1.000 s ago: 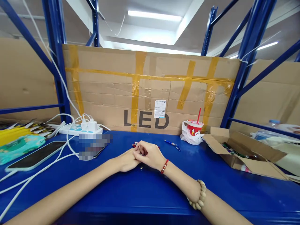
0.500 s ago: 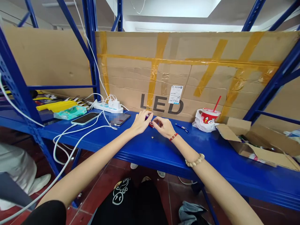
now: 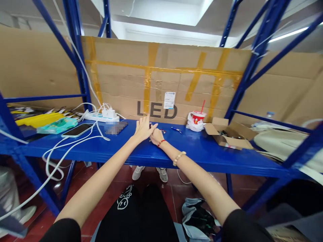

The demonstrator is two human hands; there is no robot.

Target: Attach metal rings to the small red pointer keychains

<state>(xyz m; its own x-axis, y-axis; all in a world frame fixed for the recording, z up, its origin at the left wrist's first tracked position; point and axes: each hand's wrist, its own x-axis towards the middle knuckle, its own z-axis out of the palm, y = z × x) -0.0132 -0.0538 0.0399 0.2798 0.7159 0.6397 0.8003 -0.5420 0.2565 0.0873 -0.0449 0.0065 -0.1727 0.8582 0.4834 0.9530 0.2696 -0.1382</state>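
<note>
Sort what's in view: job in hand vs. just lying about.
Job, as far as shows:
- left hand, right hand
- small dark thing at the hands, unidentifiable
- perhaps red thing beyond the right hand

Lying about, apparently:
- pen
- cup
- box
- white-edged phone
- power strip

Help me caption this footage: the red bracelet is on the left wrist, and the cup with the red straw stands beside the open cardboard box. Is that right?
Not quite: the head view shows the red bracelet on the wrist of the right hand, not the left hand. The cup does stand beside the open cardboard box.
</note>
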